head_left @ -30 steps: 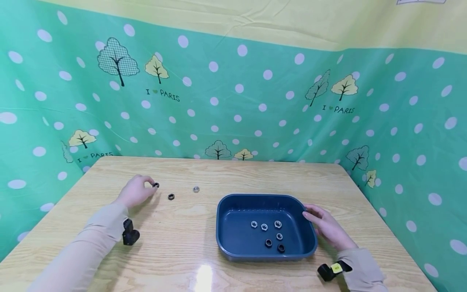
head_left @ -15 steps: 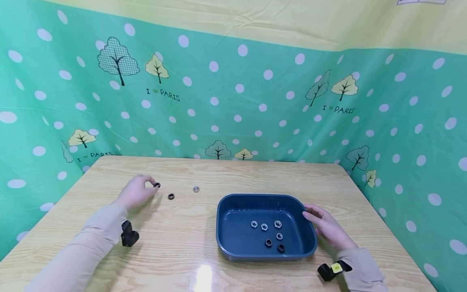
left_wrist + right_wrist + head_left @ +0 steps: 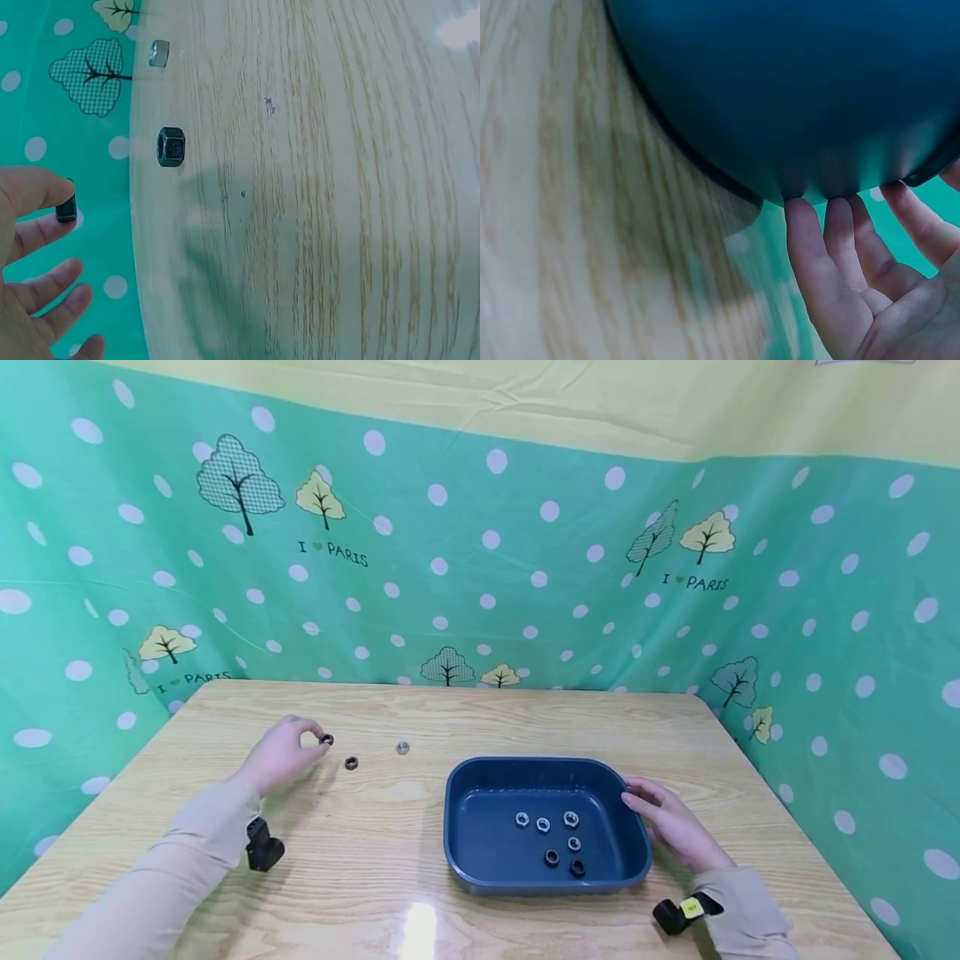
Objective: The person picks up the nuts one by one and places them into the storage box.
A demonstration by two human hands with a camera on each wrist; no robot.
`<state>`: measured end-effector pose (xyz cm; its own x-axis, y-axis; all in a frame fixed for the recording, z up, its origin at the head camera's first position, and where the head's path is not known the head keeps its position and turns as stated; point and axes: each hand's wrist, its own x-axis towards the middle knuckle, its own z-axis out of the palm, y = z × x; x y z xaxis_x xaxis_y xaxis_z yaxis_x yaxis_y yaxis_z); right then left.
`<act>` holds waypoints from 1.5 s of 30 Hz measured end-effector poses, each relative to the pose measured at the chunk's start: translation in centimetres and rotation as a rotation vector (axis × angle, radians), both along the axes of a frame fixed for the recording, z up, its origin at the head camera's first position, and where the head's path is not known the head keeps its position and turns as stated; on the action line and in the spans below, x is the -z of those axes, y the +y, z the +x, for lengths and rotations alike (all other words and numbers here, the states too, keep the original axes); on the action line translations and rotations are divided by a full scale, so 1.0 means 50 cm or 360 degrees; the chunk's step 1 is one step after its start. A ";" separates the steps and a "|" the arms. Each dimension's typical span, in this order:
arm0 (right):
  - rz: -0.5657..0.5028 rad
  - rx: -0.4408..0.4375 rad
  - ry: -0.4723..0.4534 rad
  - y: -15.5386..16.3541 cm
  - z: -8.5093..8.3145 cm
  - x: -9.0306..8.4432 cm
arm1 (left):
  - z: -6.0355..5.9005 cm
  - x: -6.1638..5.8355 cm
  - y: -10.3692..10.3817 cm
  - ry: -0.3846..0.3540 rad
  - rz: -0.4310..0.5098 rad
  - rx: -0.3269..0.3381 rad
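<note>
My left hand (image 3: 281, 752) pinches a small black nut (image 3: 326, 739) between thumb and forefinger just above the wooden table (image 3: 375, 843); the left wrist view shows the same black nut (image 3: 66, 208) at my fingertips. A second black nut (image 3: 350, 763) (image 3: 171, 146) and a silver nut (image 3: 402, 747) (image 3: 158, 53) lie on the table to its right. My right hand (image 3: 671, 822) rests with straight fingers against the right wall of the dark blue tray (image 3: 465, 793), and the right wrist view shows my fingertips (image 3: 832, 217) touching the tray's wall (image 3: 780, 90). Several nuts (image 3: 551, 839) lie inside the tray.
A green dotted cloth (image 3: 480, 568) walls the table on the left, back and right. Wrist cameras sit on both sleeves, the left one (image 3: 262, 846) and the right one (image 3: 682, 912). Bare wood lies between the loose nuts and the tray.
My left hand has lifted the pinched black nut very slightly. The right hand and the tray have not moved.
</note>
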<state>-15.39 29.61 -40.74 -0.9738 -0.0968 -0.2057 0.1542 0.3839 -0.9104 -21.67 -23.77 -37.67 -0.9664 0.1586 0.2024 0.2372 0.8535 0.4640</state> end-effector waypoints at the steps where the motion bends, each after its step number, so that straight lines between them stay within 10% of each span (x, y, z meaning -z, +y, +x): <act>1: 0.0007 -0.0006 0.0003 0.000 0.000 0.000 | 0.000 0.001 0.000 0.0000 0.0001 0.0001; 45: -0.0010 0.0001 0.0031 0.000 0.003 0.003 | 0.027 0.007 0.027 0.0046 0.0027 0.0052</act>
